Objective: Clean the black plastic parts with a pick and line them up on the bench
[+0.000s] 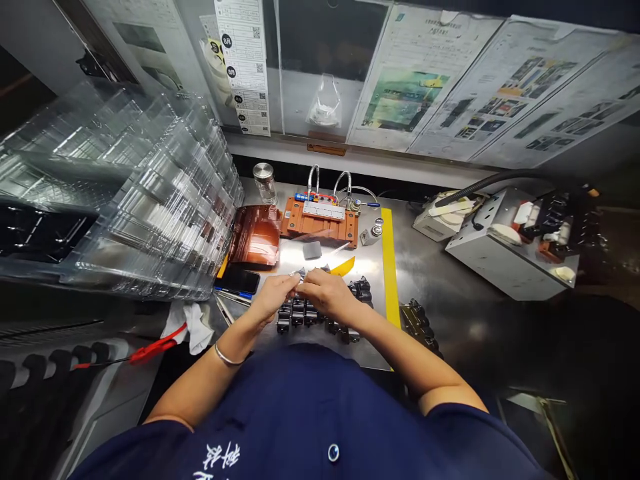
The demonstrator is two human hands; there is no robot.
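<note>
On a shiny steel workbench (450,293) under paper sheets, the left hand (273,297) and right hand (325,290) — fingers closed — pinch a small grey metal part (299,273) above rows of small black plastic components (300,313).

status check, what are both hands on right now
Left hand and right hand pinch a small silver part together. Rows of black parts lie beneath. Nothing in the way.

"8月" on hanging sheet (243,60)

Single head-worn camera looking forward and steeply down, facing the desk (440,280) and rear wall, sitting close above the person's arms
</note>
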